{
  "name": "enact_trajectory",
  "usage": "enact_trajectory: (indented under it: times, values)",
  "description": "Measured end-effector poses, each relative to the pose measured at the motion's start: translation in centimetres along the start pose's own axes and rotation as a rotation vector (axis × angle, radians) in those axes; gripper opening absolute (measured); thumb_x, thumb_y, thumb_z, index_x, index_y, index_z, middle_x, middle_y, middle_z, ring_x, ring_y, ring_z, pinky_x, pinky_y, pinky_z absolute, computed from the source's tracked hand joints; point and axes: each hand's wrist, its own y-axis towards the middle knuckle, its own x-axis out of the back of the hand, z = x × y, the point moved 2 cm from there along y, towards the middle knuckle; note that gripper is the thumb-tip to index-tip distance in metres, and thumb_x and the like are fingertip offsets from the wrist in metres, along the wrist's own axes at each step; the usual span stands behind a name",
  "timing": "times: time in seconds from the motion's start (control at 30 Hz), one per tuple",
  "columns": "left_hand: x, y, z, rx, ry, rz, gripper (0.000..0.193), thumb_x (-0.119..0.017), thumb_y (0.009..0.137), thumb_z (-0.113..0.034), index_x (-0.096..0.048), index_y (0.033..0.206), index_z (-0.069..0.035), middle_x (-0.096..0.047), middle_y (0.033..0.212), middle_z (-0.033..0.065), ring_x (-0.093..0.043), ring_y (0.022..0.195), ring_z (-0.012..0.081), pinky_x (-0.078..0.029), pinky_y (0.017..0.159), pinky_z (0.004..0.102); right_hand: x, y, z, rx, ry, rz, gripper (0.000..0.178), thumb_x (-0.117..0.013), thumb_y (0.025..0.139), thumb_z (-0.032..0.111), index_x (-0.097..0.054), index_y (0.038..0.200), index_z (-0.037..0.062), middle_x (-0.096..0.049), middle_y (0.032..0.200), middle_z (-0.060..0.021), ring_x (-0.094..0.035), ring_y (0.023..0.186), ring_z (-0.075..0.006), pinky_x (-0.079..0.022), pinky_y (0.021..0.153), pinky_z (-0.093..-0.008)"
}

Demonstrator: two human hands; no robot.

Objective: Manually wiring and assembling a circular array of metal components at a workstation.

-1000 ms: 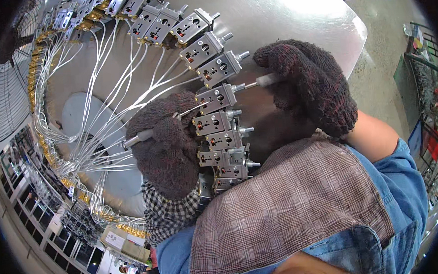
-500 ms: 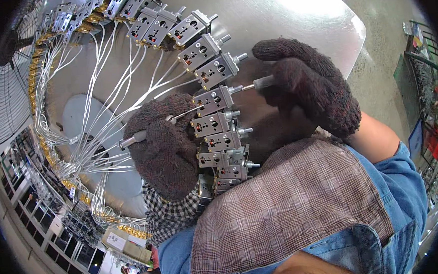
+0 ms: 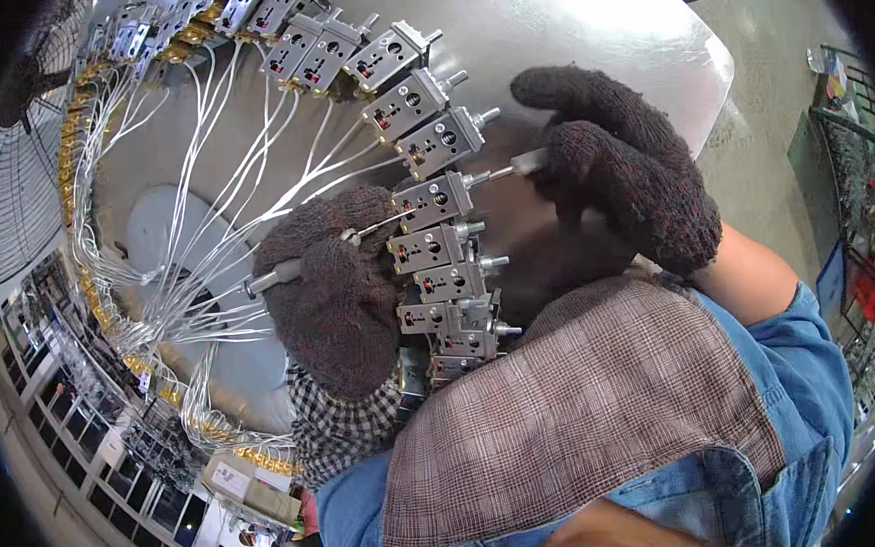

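My left hand (image 3: 333, 280), in a dark knitted glove, is closed around a slim grey-handled tool (image 3: 277, 274). That tool's thin metal shaft reaches the side of a small metal control box (image 3: 433, 202) with a threaded stem. From the other side, my gloved right hand (image 3: 631, 161) pinches a screwdriver (image 3: 528, 163), its shaft lined up with the end of the same box's stem. The exact contact of both tips is too small to make out. Similar boxes (image 3: 440, 143) stand in a curved row above and below this one.
White wires (image 3: 244, 220) fan from the boxes to a bundle over a grey disc (image 3: 159, 230) on the shiny metal table (image 3: 583, 24). Brass-coloured parts (image 3: 77, 195) line the far left curve. A wire-caged fan (image 3: 3, 210) stands at the left, shelving (image 3: 851, 158) at the right.
The view has shifted slightly. The right hand's fingers have turned a little on the screwdriver. The left hand keeps its tool at the same box.
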Motion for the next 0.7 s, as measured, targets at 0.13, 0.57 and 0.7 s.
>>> enact_trajectory:
  times: [0.13, 0.57, 0.7]
  values:
    - [1.3, 0.1, 0.5, -0.246, 0.623, -0.009, 0.034, -0.057, 0.085, -0.021, -0.050, 0.106, 0.005, -0.060, 0.092, 0.0203, -0.063, 0.068, 0.0194, -0.054, 0.054, 0.0261, 0.8, 1.2, -1.7, 0.683, -0.691, 0.041, 0.042, -0.067, 0.067, 0.013, -0.055, 0.107, 0.0071, -0.059, 0.088, -0.0094, -0.062, 0.069, -0.0163, -0.049, 0.053, -0.0262]
    - [-0.9, 0.3, 0.0, -0.044, -0.135, -0.047, 0.027, -0.056, 0.084, -0.014, -0.053, 0.098, 0.008, -0.061, 0.087, 0.0209, -0.063, 0.069, 0.0232, -0.055, 0.059, 0.0318, 0.0, 0.1, -1.6, 0.207, -0.143, 0.012, 0.040, -0.060, 0.079, 0.019, -0.051, 0.116, 0.0074, -0.060, 0.088, -0.0074, -0.060, 0.068, -0.0150, -0.048, 0.051, -0.0248]
    - [-1.4, 0.3, -0.2, -0.066, -0.099, -0.029, 0.026, -0.056, 0.083, -0.013, -0.053, 0.098, 0.008, -0.061, 0.088, 0.0202, -0.063, 0.071, 0.0242, -0.055, 0.059, 0.0319, 0.1, -0.2, -0.4, -0.113, 0.137, 0.013, 0.037, -0.056, 0.085, 0.023, -0.051, 0.117, 0.0059, -0.059, 0.092, -0.0086, -0.059, 0.069, -0.0136, -0.048, 0.057, -0.0236]
